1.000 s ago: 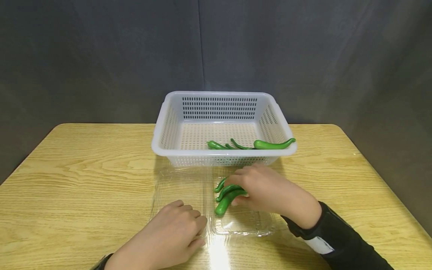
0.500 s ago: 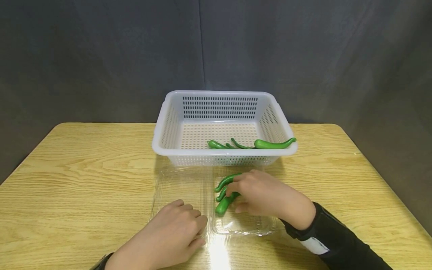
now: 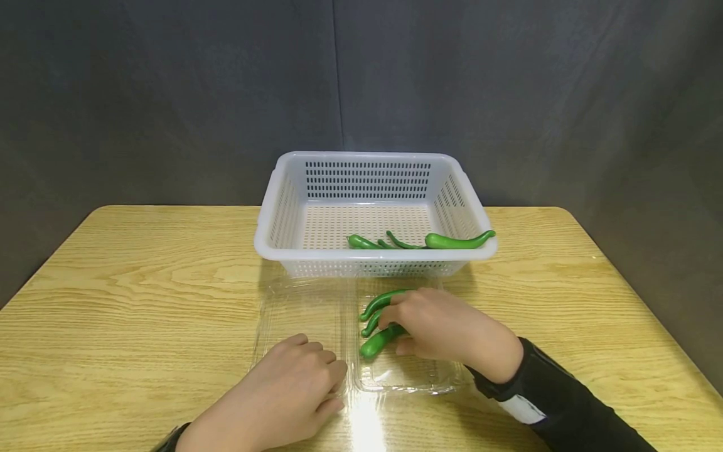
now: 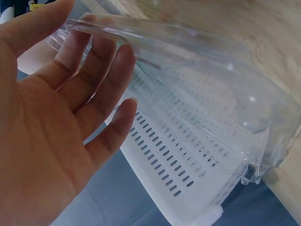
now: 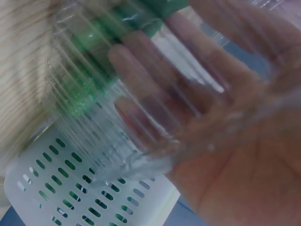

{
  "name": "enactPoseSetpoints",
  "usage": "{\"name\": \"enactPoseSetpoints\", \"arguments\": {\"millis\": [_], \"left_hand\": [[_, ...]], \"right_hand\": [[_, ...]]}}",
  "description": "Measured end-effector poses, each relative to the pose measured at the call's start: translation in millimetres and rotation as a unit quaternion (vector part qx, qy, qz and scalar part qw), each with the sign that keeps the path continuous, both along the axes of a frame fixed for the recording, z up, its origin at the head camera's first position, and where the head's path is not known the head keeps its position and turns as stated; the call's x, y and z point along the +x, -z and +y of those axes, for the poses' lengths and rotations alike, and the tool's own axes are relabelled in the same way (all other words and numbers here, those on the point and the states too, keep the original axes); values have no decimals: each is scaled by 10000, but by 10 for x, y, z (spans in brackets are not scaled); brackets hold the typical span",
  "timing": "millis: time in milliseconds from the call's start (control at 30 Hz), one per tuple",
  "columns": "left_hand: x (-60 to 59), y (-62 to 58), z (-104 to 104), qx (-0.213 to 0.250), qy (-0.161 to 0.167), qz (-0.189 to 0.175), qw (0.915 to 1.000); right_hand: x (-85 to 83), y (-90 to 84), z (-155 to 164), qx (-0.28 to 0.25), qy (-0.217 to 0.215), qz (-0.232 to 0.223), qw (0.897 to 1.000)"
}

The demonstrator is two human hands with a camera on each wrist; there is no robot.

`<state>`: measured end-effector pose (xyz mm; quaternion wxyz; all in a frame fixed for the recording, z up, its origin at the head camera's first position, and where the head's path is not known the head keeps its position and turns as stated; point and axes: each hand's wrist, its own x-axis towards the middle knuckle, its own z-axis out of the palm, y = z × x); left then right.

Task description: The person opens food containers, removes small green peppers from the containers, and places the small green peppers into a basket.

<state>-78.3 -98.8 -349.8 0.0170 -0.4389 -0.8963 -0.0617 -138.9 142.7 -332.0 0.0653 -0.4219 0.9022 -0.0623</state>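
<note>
A clear plastic clamshell box [image 3: 395,380] lies unfolded on the table. Several green chili peppers rest in its right half. My right hand [image 3: 446,320] reaches in over them, and its thumb and index finger pinch the stem end of the nearest green chili pepper [image 3: 377,344]. Two others, an upper chili [image 3: 377,304] and a middle chili [image 3: 371,325], run partly under that hand. My left hand [image 3: 294,389] holds the box near the fold and front edge; in the left wrist view its fingers [image 4: 124,61] curl at the plastic edge, thumb opposite.
Just behind the box stands a white perforated basket [image 3: 361,255], with more chilies inside along its front wall, such as a long pepper [image 3: 454,242]. Wooden table [image 3: 141,301] extends to both sides, with a dark grey backdrop [image 3: 169,113] behind.
My right hand has shifted slightly toward me and right. The upper chili shows more of its length, and the nearest one has turned a little. My left hand has stayed put.
</note>
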Motion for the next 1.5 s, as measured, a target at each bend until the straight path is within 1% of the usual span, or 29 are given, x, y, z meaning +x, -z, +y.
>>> {"name": "enactPoseSetpoints", "arguments": {"millis": [133, 267, 467, 733, 833, 933, 1000, 1133, 1367, 1500], "left_hand": [[1, 1, -1, -1, -16, -6, 10000], [3, 5, -3, 20, -20, -28, 10000], [5, 13, -7, 60, -7, -65, 10000], [6, 15, -12, 55, 2, -33, 10000], [4, 15, -13, 72, 11, -49, 10000], [2, 14, -11, 87, 16, -49, 9999], [1, 16, -9, 97, 13, -37, 9999], [2, 23, -6, 125, 30, 24, 9999], [8, 46, -3, 287, 63, 194, 9994], [8, 42, 0, 264, 70, 199, 9994]], "right_hand": [[-2, 9, -17, 177, 149, -78, 9997], [1, 23, -26, 248, 156, -24, 9996], [-1, 54, -34, 186, 45, 122, 9997], [-7, 37, -36, 61, 124, 62, 9999], [-9, 26, -27, -43, 115, 187, 9997], [-16, 0, -4, -132, 99, 422, 9990], [-20, -29, 15, -112, 111, 571, 9982], [-33, -95, 63, -218, 116, 722, 9971], [-80, -218, 190, -733, 243, 1093, 9910], [-140, -300, 294, -1067, 310, 1275, 9856]]}}
